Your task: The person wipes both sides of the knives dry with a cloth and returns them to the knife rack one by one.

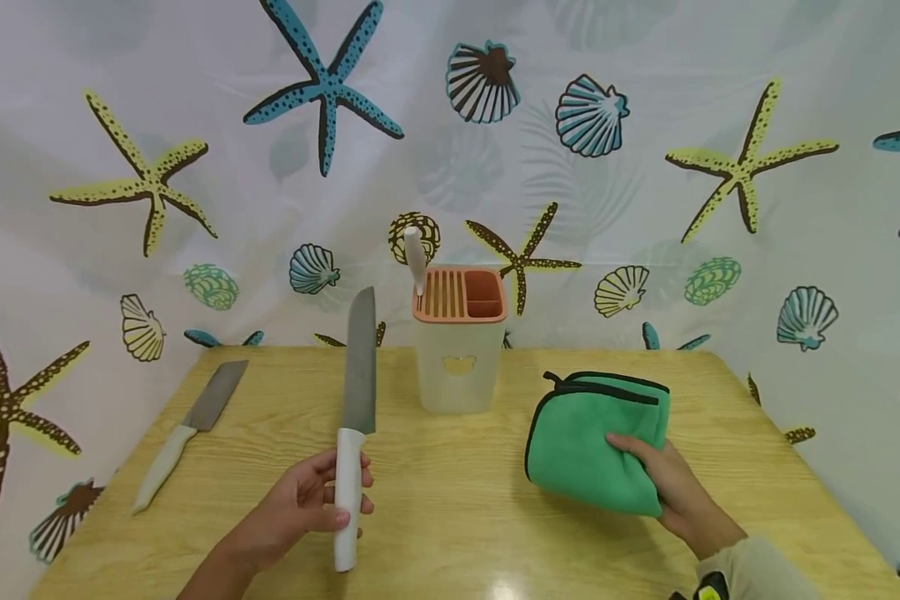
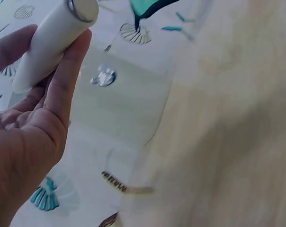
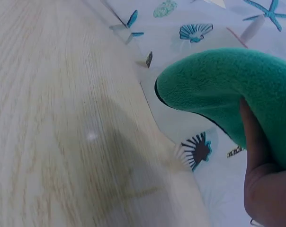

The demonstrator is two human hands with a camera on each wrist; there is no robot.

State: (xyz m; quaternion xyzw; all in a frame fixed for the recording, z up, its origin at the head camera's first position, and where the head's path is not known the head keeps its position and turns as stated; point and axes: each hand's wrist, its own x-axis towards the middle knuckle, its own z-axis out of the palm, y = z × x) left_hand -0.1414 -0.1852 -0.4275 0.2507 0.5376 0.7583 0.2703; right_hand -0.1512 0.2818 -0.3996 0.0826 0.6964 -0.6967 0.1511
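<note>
My left hand [image 1: 303, 504] grips a white-handled knife [image 1: 358, 400] left of the knife holder [image 1: 457, 342]; right of it, my right hand [image 1: 678, 483] pinches a green cloth [image 1: 585, 446]. Tabletop [image 1: 450, 483] opens between my hands, its far edge behind the holder.

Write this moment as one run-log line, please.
left hand: holds long white-handled knife, grey blade up | right hand: grips folded green black-edged cloth | wood-grain table: pale-handled knife, translucent holder with orange top

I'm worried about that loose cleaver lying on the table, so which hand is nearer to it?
Left. The left hand, holding another knife, is to the cleaver's right; the right hand, gripping the green cloth, is much farther right.
</note>
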